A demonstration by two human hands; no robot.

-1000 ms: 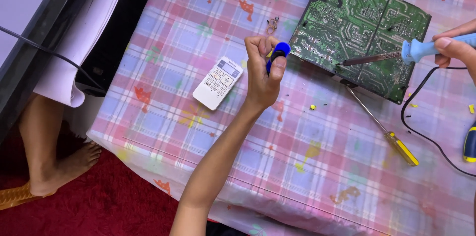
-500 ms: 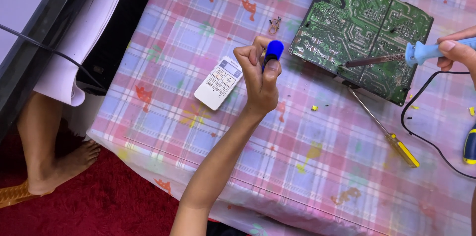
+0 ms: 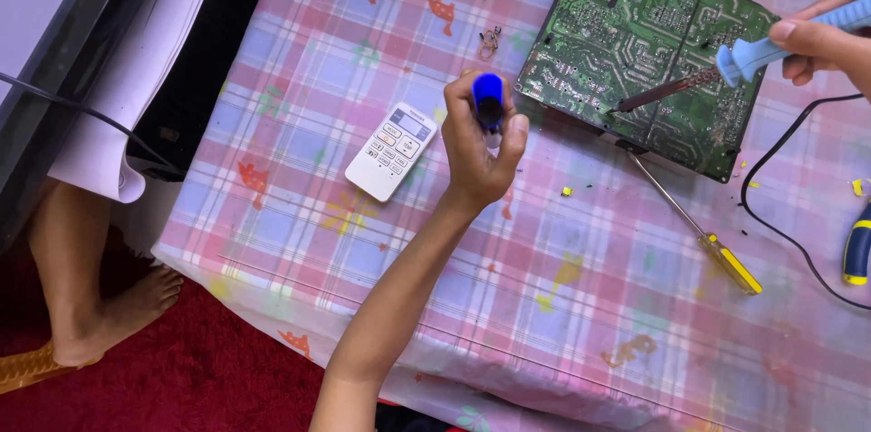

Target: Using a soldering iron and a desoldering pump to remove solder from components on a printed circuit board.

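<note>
Two hands, two tools over the green board

Our left hand (image 3: pixel 476 146) grips a blue tool (image 3: pixel 488 101) mid-table; our right hand (image 3: pixel 830 37) grips the soldering iron (image 3: pixel 699 78), tip on the green board (image 3: pixel 649 51) near the far edge. A slip could burn the tablecloth (image 3: pixel 318 51).

Left hand (image 3: pixel 478 146), gripping the blue desoldering pump (image 3: pixel 488 101), has drifted slightly leftward, away from the green circuit board (image 3: pixel 653 51); right hand (image 3: pixel 830 37) has raised the soldering iron (image 3: pixel 726 64) handle toward upper right.
</note>
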